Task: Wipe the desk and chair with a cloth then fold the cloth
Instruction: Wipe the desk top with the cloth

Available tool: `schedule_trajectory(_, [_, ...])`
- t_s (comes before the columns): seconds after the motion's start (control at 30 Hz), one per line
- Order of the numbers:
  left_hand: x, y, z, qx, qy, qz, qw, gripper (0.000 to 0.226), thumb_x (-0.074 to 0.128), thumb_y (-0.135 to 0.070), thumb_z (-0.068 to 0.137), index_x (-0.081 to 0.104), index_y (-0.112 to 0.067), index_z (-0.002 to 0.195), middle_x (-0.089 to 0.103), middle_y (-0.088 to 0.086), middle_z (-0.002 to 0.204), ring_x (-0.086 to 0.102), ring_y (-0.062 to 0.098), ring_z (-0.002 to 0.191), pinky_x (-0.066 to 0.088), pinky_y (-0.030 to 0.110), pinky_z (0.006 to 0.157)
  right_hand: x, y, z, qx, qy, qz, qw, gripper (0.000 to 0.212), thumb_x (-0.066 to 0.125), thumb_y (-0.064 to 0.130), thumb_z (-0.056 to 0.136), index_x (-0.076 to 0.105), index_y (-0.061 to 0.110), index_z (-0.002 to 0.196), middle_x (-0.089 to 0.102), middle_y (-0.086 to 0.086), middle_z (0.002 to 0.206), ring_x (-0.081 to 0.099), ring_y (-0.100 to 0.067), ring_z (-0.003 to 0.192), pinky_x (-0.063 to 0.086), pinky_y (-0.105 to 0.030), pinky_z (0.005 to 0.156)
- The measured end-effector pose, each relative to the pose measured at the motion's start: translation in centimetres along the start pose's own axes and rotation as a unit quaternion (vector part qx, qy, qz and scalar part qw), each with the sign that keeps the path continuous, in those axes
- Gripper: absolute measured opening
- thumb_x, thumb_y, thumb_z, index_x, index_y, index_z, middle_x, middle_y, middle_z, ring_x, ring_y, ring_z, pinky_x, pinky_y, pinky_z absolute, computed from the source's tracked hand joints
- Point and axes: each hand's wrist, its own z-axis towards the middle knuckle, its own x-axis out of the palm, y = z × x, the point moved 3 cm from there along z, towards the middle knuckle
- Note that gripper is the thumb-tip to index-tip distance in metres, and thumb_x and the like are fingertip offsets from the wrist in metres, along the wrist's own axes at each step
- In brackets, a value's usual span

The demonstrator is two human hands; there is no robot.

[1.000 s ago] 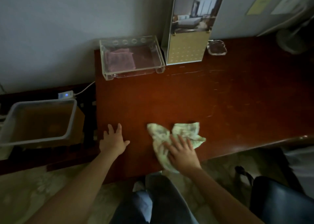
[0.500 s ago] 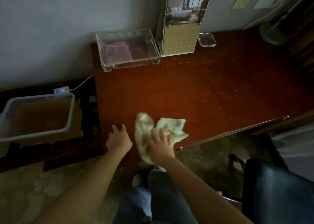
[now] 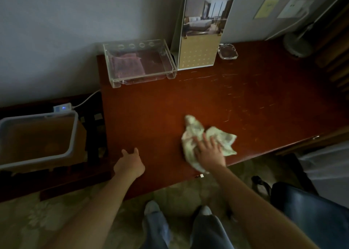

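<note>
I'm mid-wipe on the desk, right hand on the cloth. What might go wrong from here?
1. The cloth is bunched under the right hand and reaches the front edge of the desk; a pull toward the body might drag it off onto the floor.
2. A wide sweep to the back might knock the standing card or the glass dish beside it.
3. Bunched, the cloth likely covers little surface per pass.

Both bare forearms reach forward from the lower edge of the view. Left grip (image 3: 130, 163): palm down over the near left part of the bench (image 3: 188, 97), fingers relaxed, holding nothing; contact not confirmable. Right grip (image 3: 209, 152): palm down, fingers straight and spread, pressing on the cloth (image 3: 190, 133).
</note>
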Motion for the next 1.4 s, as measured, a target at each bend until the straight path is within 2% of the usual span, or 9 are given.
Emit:
schedule_trajectory(0.13, [-0.8,-2.1,1.0,-0.021,0.036,-0.014,0.999,0.065,0.034,-0.021,0.098,-0.002,-0.024,0.152,0.000,0.023,0.156,0.015,0.038,0.143,0.030,0.049,0.109,-2.4,-9.2,1.5,0.212,0.059,0.108,0.969,0.054,0.024,0.038,0.099,0.001,0.044,0.148,-0.005,-0.002,0.160,0.002,-0.038,0.144,0.010,-0.060,0.113])
schedule_trajectory(0.27, [-1.8,-5.6,1.4,-0.005,0.017,-0.020,1.000,0.062,0.035,-0.020,0.099,0.005,-0.027,0.152,-0.005,0.023,0.156,0.021,0.039,0.141,0.037,0.044,0.106,-1.5,-10.0,2.8,0.215,0.090,0.136,0.963,0.065,0.028,0.031,0.092,-0.001,0.045,0.147,-0.011,-0.006,0.159,-0.006,-0.043,0.143,0.006,-0.067,0.110])
schedule_trajectory(0.43, [-1.3,-11.6,1.5,-0.037,-0.065,-0.060,0.995,0.061,0.040,-0.028,0.098,0.011,-0.029,0.151,0.008,0.013,0.157,0.029,0.034,0.137,0.039,0.043,0.105,-0.3,-2.2,-0.4,-0.067,0.026,0.016,0.997,0.059,0.032,0.041,0.098,0.000,0.043,0.148,-0.010,-0.003,0.159,-0.015,-0.046,0.140,-0.008,-0.064,0.109])
schedule_trajectory(0.6, [-1.4,-17.9,2.4,-0.069,-0.105,-0.090,0.988,0.068,0.050,-0.035,0.093,0.016,-0.020,0.150,0.022,0.011,0.152,0.033,0.034,0.132,0.037,0.043,0.102,-0.1,-5.7,0.6,-0.311,-0.041,-0.077,0.946,0.050,0.026,0.046,0.097,0.023,0.039,0.146,0.006,-0.002,0.159,-0.001,-0.035,0.144,-0.005,-0.054,0.109])
schedule_trajectory(0.73, [-1.2,-23.4,2.6,-0.117,-0.098,-0.096,0.984,0.067,0.051,-0.033,0.093,0.017,-0.019,0.149,0.021,0.014,0.152,0.035,0.034,0.131,0.040,0.041,0.100,-0.5,-18.3,4.5,-0.155,-0.038,-0.034,0.987,0.053,0.027,0.049,0.088,0.041,0.040,0.139,0.034,-0.013,0.150,0.036,-0.046,0.132,0.028,-0.062,0.102])
schedule_trajectory(0.9, [-0.7,-30.4,2.7,-0.097,-0.122,-0.062,0.986,0.063,0.048,-0.033,0.095,0.021,-0.015,0.149,0.027,0.020,0.148,0.042,0.035,0.127,0.048,0.040,0.095,-4.1,-37.7,7.8,0.109,-0.051,0.062,0.991,0.054,0.019,0.052,0.098,-0.009,0.054,0.143,-0.015,-0.009,0.158,-0.010,-0.037,0.144,0.000,-0.063,0.112])
schedule_trajectory(1.1, [0.7,-34.9,1.5,-0.103,-0.109,-0.064,0.987,0.066,0.052,-0.029,0.094,0.020,-0.017,0.149,0.014,0.017,0.156,0.048,0.031,0.124,0.050,0.027,0.076,-4.5,-40.3,8.6,0.158,-0.026,0.077,0.984,0.053,0.015,0.047,0.099,-0.007,0.047,0.146,-0.015,-0.009,0.158,-0.013,-0.040,0.142,-0.003,-0.067,0.109])
schedule_trajectory(1.27, [0.7,-34.3,1.6,-0.071,-0.045,-0.029,0.996,0.068,0.047,-0.021,0.095,0.009,-0.018,0.152,0.002,0.014,0.158,0.034,0.036,0.135,0.046,0.036,0.095,-3.3,-31.1,7.5,-0.064,-0.009,-0.021,0.998,0.062,0.028,0.046,0.097,-0.005,0.039,0.149,-0.011,-0.016,0.157,-0.010,-0.051,0.139,0.000,-0.073,0.103])
schedule_trajectory(1.4, [0.2,-33.9,2.0,-0.070,-0.002,-0.024,0.997,0.071,0.044,-0.024,0.094,0.005,-0.018,0.152,-0.001,0.014,0.159,0.023,0.037,0.140,0.033,0.043,0.109,-2.3,-24.1,4.5,-0.385,0.024,-0.148,0.910,0.062,0.035,0.046,0.095,0.006,0.038,0.150,-0.013,-0.015,0.157,-0.014,-0.052,0.138,-0.002,-0.073,0.102])
